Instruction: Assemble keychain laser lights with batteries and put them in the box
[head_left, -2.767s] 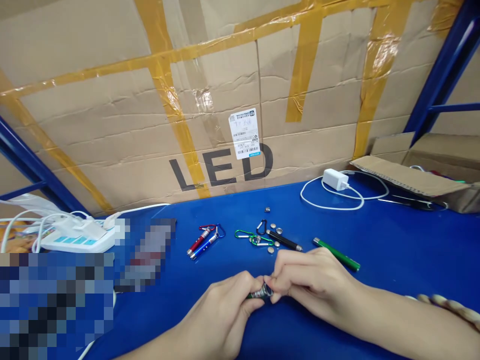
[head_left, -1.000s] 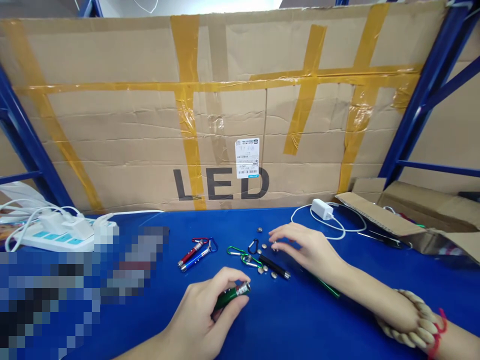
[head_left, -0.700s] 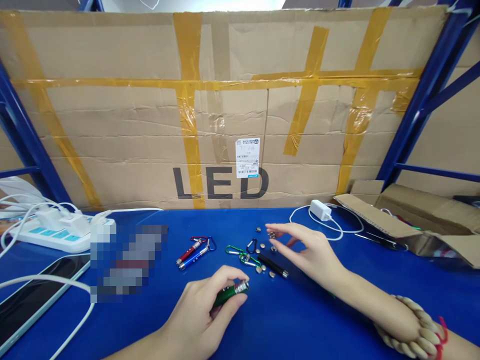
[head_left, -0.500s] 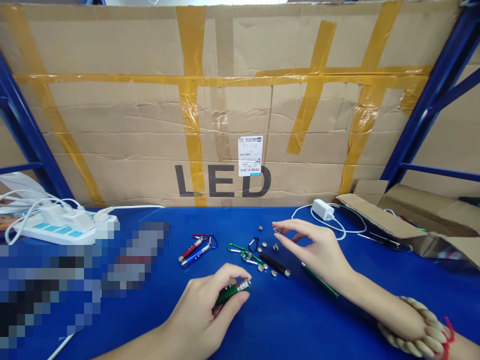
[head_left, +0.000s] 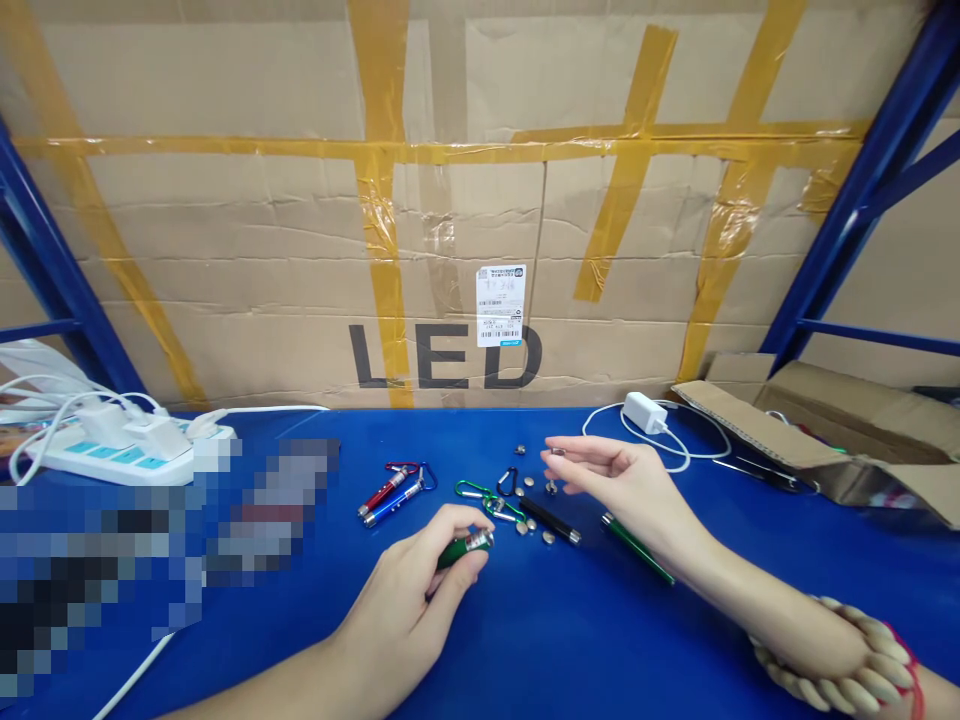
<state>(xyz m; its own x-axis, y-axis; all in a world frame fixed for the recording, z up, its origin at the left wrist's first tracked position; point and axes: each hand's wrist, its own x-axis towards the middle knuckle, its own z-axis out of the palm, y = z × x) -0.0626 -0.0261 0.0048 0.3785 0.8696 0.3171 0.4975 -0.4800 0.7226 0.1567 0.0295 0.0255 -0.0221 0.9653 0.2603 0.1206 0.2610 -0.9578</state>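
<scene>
OK so I'll place everything off the slim black metal tube with a silver tip on the glossy blue tabletop. Left hand is on the near-left side of it, fingers curled snugly around a short dark green metal tube with a silver end, that end poking out past the fingertips. Right hand is up past the black tube's far-right side, thumb and index pinching a small shiny silver metal piece, too tiny to make out properly. A few round silver button-like discs are scattered just beside the black tube, on both sides. Right of it, partly below the right forearm, is a longer shiny green metal tube. Just off its far end there's a black carabiner clip, with green carabiner clips to its left, then red and blue metal mini torches further left.
</scene>
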